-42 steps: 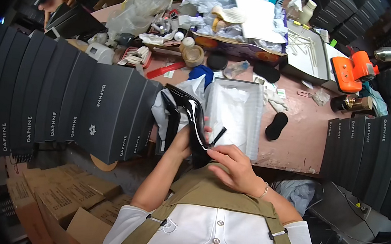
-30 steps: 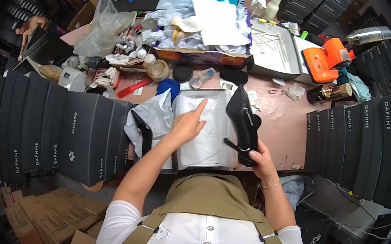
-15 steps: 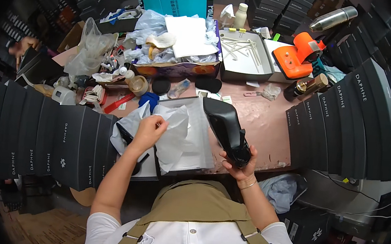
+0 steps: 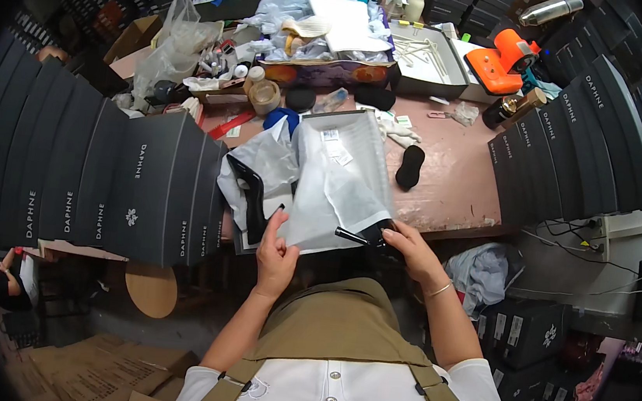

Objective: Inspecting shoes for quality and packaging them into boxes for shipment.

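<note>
My right hand (image 4: 414, 256) grips a black high-heeled shoe (image 4: 373, 236) at the near right corner of an open shoe box (image 4: 381, 137). The slim heel points left, over white tissue paper (image 4: 317, 220) that lines the box; my fingers and the tissue hide part of the shoe. A second black heeled shoe (image 4: 254, 193) lies on crumpled tissue at the left of the box. Just below it is my left hand (image 4: 277, 265), index finger stretched out, other fingers partly bent, holding nothing. A small white label (image 4: 336, 147) lies on the tissue.
Stacks of dark shoe boxes stand left (image 4: 152, 183) and right (image 4: 577, 149). On the pink table (image 4: 456, 176) lies a black oval pad (image 4: 410, 168). Behind are a carton of wrapping (image 4: 327, 72), a tray of white sticks (image 4: 430, 55) and an orange device (image 4: 501, 63).
My right hand has brought the shoe down toward me, to the box's near edge. My left hand has let go of the tissue and moved nearer. The view has shifted.
</note>
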